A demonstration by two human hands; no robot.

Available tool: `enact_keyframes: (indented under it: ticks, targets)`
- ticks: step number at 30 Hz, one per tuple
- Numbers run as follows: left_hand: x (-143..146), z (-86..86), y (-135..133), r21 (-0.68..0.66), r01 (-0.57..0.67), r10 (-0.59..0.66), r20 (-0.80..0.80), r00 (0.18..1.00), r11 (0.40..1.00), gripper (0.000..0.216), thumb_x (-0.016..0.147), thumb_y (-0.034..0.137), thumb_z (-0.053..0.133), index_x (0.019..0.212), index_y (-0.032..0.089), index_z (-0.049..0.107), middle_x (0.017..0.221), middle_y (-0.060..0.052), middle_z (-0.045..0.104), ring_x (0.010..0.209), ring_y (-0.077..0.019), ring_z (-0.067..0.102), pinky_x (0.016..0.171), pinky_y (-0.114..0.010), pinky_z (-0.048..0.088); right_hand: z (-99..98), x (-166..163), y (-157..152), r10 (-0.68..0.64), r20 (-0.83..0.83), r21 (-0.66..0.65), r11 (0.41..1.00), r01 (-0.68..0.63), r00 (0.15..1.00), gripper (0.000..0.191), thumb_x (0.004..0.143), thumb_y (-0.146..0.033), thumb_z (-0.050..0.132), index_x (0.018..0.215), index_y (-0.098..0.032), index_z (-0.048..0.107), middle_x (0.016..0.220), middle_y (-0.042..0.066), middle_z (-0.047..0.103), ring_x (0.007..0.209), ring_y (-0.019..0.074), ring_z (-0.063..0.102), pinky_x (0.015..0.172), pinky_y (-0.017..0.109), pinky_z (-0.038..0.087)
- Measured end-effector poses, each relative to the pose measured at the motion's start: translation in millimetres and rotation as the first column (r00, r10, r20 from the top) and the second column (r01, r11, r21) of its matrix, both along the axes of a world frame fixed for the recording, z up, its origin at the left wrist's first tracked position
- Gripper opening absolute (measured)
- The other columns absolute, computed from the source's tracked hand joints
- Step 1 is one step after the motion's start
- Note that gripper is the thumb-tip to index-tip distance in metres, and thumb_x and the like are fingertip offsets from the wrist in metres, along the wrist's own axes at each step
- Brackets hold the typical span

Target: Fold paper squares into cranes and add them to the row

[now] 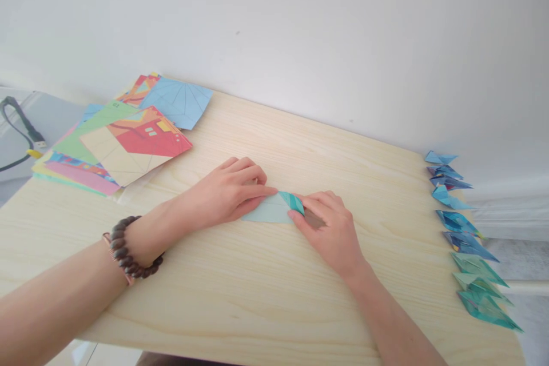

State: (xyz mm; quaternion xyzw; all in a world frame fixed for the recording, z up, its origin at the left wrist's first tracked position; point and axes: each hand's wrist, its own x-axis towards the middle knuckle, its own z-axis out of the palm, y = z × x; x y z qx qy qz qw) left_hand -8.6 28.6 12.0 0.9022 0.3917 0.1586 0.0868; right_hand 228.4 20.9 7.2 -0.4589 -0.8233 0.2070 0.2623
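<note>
A small pale blue-green sheet of folding paper (271,211) lies flat in the middle of the light wooden table (274,291), with a teal patterned flap turned over at its right end. My left hand (227,191) rests on the paper's left part, fingers stretched out and pressing it down. My right hand (330,229) pinches the folded teal flap between thumb and fingers. A dark bead bracelet (128,249) circles my left wrist.
A stack of coloured printed paper sheets (124,143) lies at the table's far left. Several folded blue and green paper shapes (465,243) line the right edge. A white wall runs behind the table. A black cable (19,126) lies on a grey surface at far left.
</note>
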Motion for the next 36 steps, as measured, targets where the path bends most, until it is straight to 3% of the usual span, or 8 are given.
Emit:
enact_keyframes:
  ticks: [7, 12, 15, 26, 32, 36]
  targets:
    - [2.4, 2.2, -2.1, -0.009, 0.027, -0.027, -0.004, 1.000, 1.000, 0.031, 0.088, 0.034, 0.047, 0.115, 0.024, 0.057, 0.096, -0.007, 0.057, 0.091, -0.0198, 0.048, 0.081, -0.033, 0.039, -6.1, 1.6, -1.5, -0.033, 0.032, 0.070, 0.997, 0.030, 0.999, 0.017, 0.084, -0.030, 0.056, 0.092, -0.022, 0.068, 0.078, 0.003, 0.063, 0.077, 0.0170, 0.053, 0.074, 0.033, 0.041]
    - [4.1, 2.1, -2.3, 0.002, 0.050, -0.050, 0.018, 0.999, 0.999, 0.031, 0.088, 0.031, 0.046, 0.117, 0.025, 0.056, 0.094, -0.007, 0.057, 0.090, -0.0188, 0.049, 0.082, -0.033, 0.040, -3.1, 9.5, 2.5, 0.141, 0.069, 0.035, 0.989, -0.144, 0.988, 0.028, 0.086, -0.029, 0.052, 0.112, -0.023, 0.062, 0.087, 0.004, 0.062, 0.078, 0.0160, 0.055, 0.075, 0.032, 0.044]
    - [3.0, 0.5, -1.8, 0.013, 0.062, -0.062, 0.013, 0.998, 0.998, 0.031, 0.088, 0.031, 0.047, 0.116, 0.026, 0.057, 0.095, -0.007, 0.056, 0.090, -0.0188, 0.048, 0.083, -0.033, 0.040, 0.8, 12.9, 5.1, 0.206, 0.060, 0.026, 0.978, -0.207, 0.977, 0.028, 0.085, -0.031, 0.052, 0.110, -0.022, 0.062, 0.087, 0.005, 0.061, 0.078, 0.0158, 0.055, 0.074, 0.032, 0.045]
    - [0.9, 4.3, -1.1, 0.001, 0.095, -0.095, -0.019, 0.995, 0.995, 0.029, 0.089, 0.030, 0.045, 0.115, 0.028, 0.058, 0.099, -0.007, 0.056, 0.092, -0.0192, 0.047, 0.083, -0.034, 0.038, -5.7, 5.5, 3.1, -0.001, -0.023, 0.027, 1.000, 0.002, 1.000, 0.020, 0.084, -0.025, 0.054, 0.098, -0.024, 0.067, 0.079, 0.003, 0.063, 0.075, 0.0153, 0.056, 0.073, 0.032, 0.043]
    - [0.7, 2.7, -1.2, -0.006, 0.085, -0.085, -0.023, 0.996, 0.996, 0.030, 0.089, 0.030, 0.044, 0.116, 0.027, 0.057, 0.100, -0.007, 0.056, 0.093, -0.0197, 0.046, 0.084, -0.035, 0.037, -5.7, 4.3, 1.7, 0.045, 0.044, 0.120, 0.991, -0.050, 0.998, 0.023, 0.085, -0.023, 0.052, 0.102, -0.024, 0.068, 0.081, 0.004, 0.063, 0.073, 0.0143, 0.054, 0.073, 0.032, 0.041]
    - [0.9, 1.3, -1.0, -0.011, 0.077, -0.077, -0.016, 0.997, 0.997, 0.031, 0.089, 0.030, 0.045, 0.117, 0.027, 0.057, 0.099, -0.007, 0.056, 0.093, -0.0200, 0.046, 0.084, -0.034, 0.037, -6.6, 4.9, 0.6, 0.114, 0.051, 0.109, 0.987, -0.119, 0.992, 0.027, 0.085, -0.022, 0.052, 0.108, -0.025, 0.065, 0.085, 0.004, 0.062, 0.075, 0.0145, 0.053, 0.074, 0.033, 0.042]
